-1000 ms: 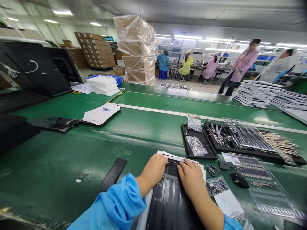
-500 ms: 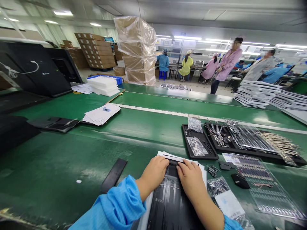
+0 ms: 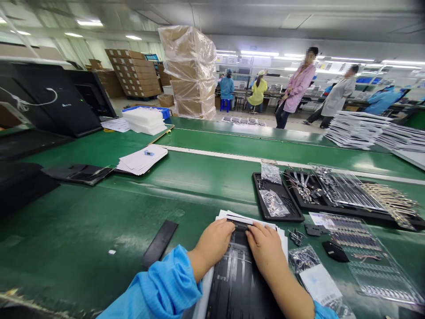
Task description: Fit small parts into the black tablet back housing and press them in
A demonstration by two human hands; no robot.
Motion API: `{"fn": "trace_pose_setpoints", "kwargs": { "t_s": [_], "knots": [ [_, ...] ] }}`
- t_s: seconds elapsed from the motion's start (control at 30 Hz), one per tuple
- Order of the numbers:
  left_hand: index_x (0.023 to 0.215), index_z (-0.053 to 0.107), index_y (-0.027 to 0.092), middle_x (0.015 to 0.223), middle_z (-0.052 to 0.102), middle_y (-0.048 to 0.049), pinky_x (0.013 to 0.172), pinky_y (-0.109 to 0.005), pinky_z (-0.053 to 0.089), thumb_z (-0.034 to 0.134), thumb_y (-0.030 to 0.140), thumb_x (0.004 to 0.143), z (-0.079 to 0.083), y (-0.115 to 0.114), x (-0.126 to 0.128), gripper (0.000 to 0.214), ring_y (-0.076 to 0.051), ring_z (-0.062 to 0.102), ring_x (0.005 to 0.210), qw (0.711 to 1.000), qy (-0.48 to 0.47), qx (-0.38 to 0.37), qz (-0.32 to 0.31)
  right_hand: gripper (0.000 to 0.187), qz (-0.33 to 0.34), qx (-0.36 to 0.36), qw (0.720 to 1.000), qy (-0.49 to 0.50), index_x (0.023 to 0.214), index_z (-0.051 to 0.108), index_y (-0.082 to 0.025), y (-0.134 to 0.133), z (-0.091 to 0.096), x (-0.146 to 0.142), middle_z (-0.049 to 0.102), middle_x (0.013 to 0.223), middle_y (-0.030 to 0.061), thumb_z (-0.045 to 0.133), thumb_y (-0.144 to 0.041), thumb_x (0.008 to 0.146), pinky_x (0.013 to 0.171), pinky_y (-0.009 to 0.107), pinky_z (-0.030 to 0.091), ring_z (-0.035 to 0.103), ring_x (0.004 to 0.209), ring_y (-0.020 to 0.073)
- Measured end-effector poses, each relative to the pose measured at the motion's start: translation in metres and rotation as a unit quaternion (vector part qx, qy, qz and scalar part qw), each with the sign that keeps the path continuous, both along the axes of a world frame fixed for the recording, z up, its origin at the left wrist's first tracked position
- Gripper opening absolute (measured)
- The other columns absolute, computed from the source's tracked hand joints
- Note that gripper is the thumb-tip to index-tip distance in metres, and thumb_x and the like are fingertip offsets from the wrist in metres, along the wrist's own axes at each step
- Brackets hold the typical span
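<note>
A flat, glossy black panel (image 3: 241, 283) lies in front of me on a stack of white sheets (image 3: 283, 239), its near end cut off by the frame's bottom. Pale streaks run across its middle. My left hand (image 3: 215, 241) is closed over the far left corner, fingertips pressed to the edge. Across from it, my right hand (image 3: 265, 248) grips the far right corner the same way, with a small gap between the two. Both palms face down and hide the panel's sides. To the left lies a separate black strip (image 3: 160, 241).
Right of my hands are a small black tray (image 3: 277, 210) with bagged parts, a long tray (image 3: 310, 204) of metal pieces, a labelled bag (image 3: 318, 279) and a clear parts sheet (image 3: 381, 266). Paper stacks (image 3: 142, 159) and a monitor (image 3: 88, 95) stand left. Several people are beyond the bench.
Both hands keep nearly the same place on the panel. In the background, the standing person in pink and the one in white have moved left.
</note>
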State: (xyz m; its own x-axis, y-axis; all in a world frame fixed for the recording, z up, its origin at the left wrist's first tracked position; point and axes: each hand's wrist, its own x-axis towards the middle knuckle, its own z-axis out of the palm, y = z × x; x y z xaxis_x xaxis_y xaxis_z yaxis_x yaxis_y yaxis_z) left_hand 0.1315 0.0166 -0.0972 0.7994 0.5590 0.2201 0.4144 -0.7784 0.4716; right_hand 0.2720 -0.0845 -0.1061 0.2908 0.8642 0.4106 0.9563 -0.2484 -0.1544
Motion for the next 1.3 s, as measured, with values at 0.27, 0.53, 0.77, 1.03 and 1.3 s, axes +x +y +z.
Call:
{"fn": "trace_pose_setpoints", "kwargs": {
  "t_s": [0.27, 0.53, 0.77, 1.03, 1.3],
  "knots": [
    [0.088, 0.057, 0.02, 0.085, 0.063, -0.0006, 0.075, -0.025, 0.045, 0.036, 0.021, 0.088, 0.023, -0.011, -0.008, 0.021, -0.015, 0.057, 0.081, 0.995, -0.01, -0.096, 0.004, 0.029, 0.043, -0.025, 0.994, 0.099, 0.108, 0.062, -0.018, -0.004, 0.006, 0.001, 0.061, 0.112, 0.0074, 0.048, -0.022, 0.083, 0.09, 0.043, 0.04, 0.053, 0.099, 0.026],
    [0.091, 0.06, 0.015, 0.09, 0.062, -0.0048, 0.086, -0.033, 0.041, 0.049, 0.033, 0.08, 0.038, -0.034, -0.004, 0.025, -0.018, 0.055, 0.088, 0.837, -0.174, -0.518, -0.046, 0.035, 0.145, -0.11, 0.909, 0.375, 0.112, 0.059, -0.025, -0.023, 0.043, -0.008, 0.056, 0.12, 0.0041, 0.041, -0.041, 0.086, 0.098, 0.036, 0.037, 0.05, 0.111, 0.0184],
    [0.113, 0.054, 0.014, 0.107, 0.06, -0.0094, 0.088, -0.037, 0.042, 0.043, 0.036, 0.083, 0.037, -0.034, 0.0, 0.039, -0.02, 0.056, 0.094, 0.85, -0.141, -0.507, 0.038, 0.028, 0.101, -0.089, 0.963, 0.232, 0.103, 0.064, -0.02, -0.021, 0.046, -0.006, 0.066, 0.099, 0.0065, 0.042, -0.025, 0.086, 0.083, 0.034, 0.047, 0.06, 0.092, 0.0202],
    [0.104, 0.059, 0.016, 0.097, 0.063, -0.0065, 0.089, -0.034, 0.042, 0.04, 0.022, 0.087, 0.025, -0.009, -0.002, 0.025, -0.019, 0.054, 0.094, 0.999, 0.0, -0.019, -0.033, 0.027, 0.11, -0.109, 0.988, 0.006, 0.101, 0.064, -0.022, -0.009, 0.031, 0.004, 0.067, 0.093, 0.0058, 0.039, -0.024, 0.088, 0.075, 0.032, 0.048, 0.062, 0.082, 0.0201],
    [0.085, 0.061, 0.019, 0.086, 0.061, -0.004, 0.09, -0.039, 0.04, 0.041, 0.016, 0.086, 0.008, 0.002, 0.006, 0.021, -0.022, 0.048, 0.096, 0.999, 0.016, 0.038, -0.004, 0.023, 0.076, -0.084, 0.993, -0.02, 0.099, 0.065, -0.019, 0.002, 0.018, 0.009, 0.067, 0.096, 0.006, 0.045, -0.023, 0.086, 0.08, 0.036, 0.042, 0.059, 0.086, 0.0228]
  ]
}}
